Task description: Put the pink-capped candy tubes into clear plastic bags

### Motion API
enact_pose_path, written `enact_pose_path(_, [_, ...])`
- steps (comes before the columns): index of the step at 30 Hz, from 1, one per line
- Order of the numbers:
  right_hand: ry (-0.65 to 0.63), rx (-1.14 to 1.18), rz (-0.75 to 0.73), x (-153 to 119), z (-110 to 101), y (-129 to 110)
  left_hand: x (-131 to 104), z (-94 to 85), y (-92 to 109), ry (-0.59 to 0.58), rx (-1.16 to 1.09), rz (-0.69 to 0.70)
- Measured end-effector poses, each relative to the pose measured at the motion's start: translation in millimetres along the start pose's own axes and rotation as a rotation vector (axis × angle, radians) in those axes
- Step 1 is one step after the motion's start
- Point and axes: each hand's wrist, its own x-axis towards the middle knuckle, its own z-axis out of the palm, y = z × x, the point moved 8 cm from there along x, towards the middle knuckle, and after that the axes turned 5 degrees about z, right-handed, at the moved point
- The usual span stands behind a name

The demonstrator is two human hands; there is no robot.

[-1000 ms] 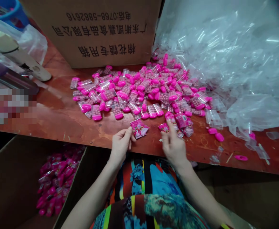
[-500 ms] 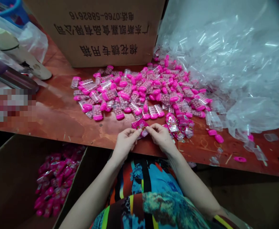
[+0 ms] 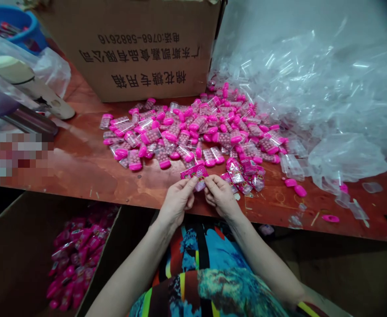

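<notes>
Between my hands, over the table's near edge, is a pink printed wrapper (image 3: 193, 172). My left hand (image 3: 177, 199) pinches its lower left side with thumb and fingers. On its right side my right hand (image 3: 222, 196) pinches it too. Whether anything sits inside the wrapper I cannot make out. Just beyond lies a heap of small clear candy bottles (image 3: 173, 132) with pink caps and pale pink balls inside. Beside my right hand rests a small pile of shiny pink wrapped packets (image 3: 243, 173).
A cardboard box (image 3: 147, 57) stands behind the heap. Clear empty plastic bottles (image 3: 299, 97) are piled at the right, with loose pink caps (image 3: 300, 190) nearby. Below the table on the left, an open carton (image 3: 11, 246) holds pink packets (image 3: 74, 255). A white flask (image 3: 31, 86) lies at the left.
The wrapper has been turned and shows more of its printed face between my hands. My fingers have shifted slightly along it. The whole view has moved a little.
</notes>
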Motion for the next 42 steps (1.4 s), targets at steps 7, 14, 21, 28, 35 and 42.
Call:
enact_pose_path(7, [0.077, -0.219, -0.100, -3, -9, 7, 7, 2.5, -10, 0.075, -0.066, 0.014])
enact_pose_path(14, [0.196, -0.712, -0.432, -9, -1, -28, 9, 0.1, -3, 0.038, -0.065, -0.018])
enact_pose_path(21, [0.041, -1.312, -0.594, 13, 1, -67, 18, -28.1, 18, 0.108, -0.109, 0.045])
enact_pose_path(28, [0.015, -2.006, -0.426, 62, -20, -85, 25, -40.0, 24, 0.150, -0.250, 0.058])
enact_pose_path(35, [-0.144, -1.932, -0.441, 68, -14, -83, 25, -34.8, 11, 0.142, -0.343, -0.017])
enact_pose_path(42, [-0.265, -1.865, -0.422, 66, -24, -79, 23, -34.5, 10, 0.147, -0.385, -0.039])
